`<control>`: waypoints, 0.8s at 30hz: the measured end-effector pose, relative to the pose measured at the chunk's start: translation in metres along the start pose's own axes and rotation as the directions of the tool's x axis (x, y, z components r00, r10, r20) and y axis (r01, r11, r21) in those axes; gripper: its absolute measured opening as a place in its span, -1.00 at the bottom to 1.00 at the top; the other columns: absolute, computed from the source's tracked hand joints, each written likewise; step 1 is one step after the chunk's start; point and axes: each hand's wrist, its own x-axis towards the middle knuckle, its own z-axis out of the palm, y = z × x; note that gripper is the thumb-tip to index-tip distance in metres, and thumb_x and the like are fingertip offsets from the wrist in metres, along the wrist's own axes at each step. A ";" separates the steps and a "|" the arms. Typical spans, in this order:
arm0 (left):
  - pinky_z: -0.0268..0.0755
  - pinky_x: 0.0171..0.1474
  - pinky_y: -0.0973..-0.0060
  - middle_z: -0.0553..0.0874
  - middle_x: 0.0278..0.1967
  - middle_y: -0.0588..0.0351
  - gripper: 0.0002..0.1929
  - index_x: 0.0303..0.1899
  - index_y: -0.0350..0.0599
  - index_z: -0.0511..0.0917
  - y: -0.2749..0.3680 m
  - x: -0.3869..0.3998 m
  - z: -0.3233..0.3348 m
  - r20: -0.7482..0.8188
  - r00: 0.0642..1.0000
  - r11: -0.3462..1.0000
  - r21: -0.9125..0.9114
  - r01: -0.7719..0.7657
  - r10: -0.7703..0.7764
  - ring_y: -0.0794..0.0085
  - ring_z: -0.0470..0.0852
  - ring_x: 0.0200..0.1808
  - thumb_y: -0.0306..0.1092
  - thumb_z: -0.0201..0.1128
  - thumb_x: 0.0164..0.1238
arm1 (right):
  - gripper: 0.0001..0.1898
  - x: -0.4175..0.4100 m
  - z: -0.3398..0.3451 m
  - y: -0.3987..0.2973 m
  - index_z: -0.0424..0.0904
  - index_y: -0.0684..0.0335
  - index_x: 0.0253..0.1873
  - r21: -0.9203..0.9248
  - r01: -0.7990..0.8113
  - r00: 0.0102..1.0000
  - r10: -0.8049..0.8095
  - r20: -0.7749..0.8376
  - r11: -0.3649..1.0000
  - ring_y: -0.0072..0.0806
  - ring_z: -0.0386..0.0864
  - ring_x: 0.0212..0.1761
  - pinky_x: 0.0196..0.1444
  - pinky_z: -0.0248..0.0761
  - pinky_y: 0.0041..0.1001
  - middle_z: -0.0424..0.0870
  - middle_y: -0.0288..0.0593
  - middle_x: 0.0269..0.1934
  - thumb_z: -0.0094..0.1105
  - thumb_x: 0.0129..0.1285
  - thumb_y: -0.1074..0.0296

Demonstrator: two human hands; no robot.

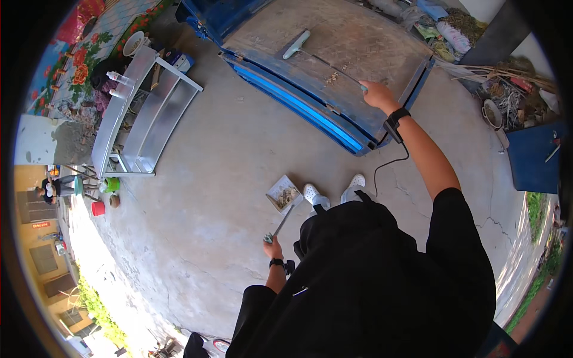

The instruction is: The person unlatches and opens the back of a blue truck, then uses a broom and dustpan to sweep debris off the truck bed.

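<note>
My right hand is closed on the end of a long-handled broom, whose pale green head rests on the brown bed of a blue truck or cart. Beside the middle of the handle lies a small heap of light debris. Low at the left, my left hand grips the upper end of a long-handled dustpan. Its white pan stands on the concrete floor by my shoes, with brownish debris inside.
A metal-framed table lies at the left, with bottles by it. Further off are a red bucket and a person. Sacks, sticks and a blue cabinet-like object are at the right. A cable hangs from my right wrist.
</note>
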 end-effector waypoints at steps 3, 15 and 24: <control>0.42 -0.19 0.23 0.65 -0.35 -0.12 -0.67 -0.26 -0.25 0.52 0.017 -0.009 -0.008 0.014 1.000 0.990 0.138 0.021 -0.023 0.03 0.62 -0.30 -0.22 0.31 -0.01 | -0.53 0.015 0.043 0.027 0.31 0.21 0.25 -0.011 0.132 0.984 -0.133 -0.116 0.991 -0.04 0.52 -0.04 -0.06 0.42 -0.20 0.55 0.09 -0.02 -0.07 0.22 0.30; 0.42 -0.11 0.19 0.65 -0.27 -0.17 -0.59 -0.18 -0.25 0.51 -0.032 -0.099 -0.026 -0.329 0.859 0.898 0.065 0.435 -0.392 -0.04 0.61 -0.17 -0.14 0.29 0.00 | -0.53 -0.070 0.006 0.110 0.16 0.04 0.35 -0.109 0.098 0.992 -0.088 0.090 0.989 -0.03 0.52 -0.06 -0.07 0.42 -0.16 0.56 0.05 -0.03 -0.17 0.33 0.33; 0.38 -0.02 0.18 0.61 -0.18 -0.28 -0.52 -0.13 -0.32 0.49 0.071 -0.069 -0.012 -0.158 0.943 0.908 0.263 0.327 -0.294 -0.10 0.56 -0.06 -0.11 0.25 0.00 | -0.49 -0.207 -0.029 0.186 0.17 -0.12 0.35 -0.061 -0.126 0.983 0.133 0.123 0.990 -0.09 0.57 -0.18 -0.15 0.44 -0.22 0.61 0.01 -0.20 -0.06 0.29 0.35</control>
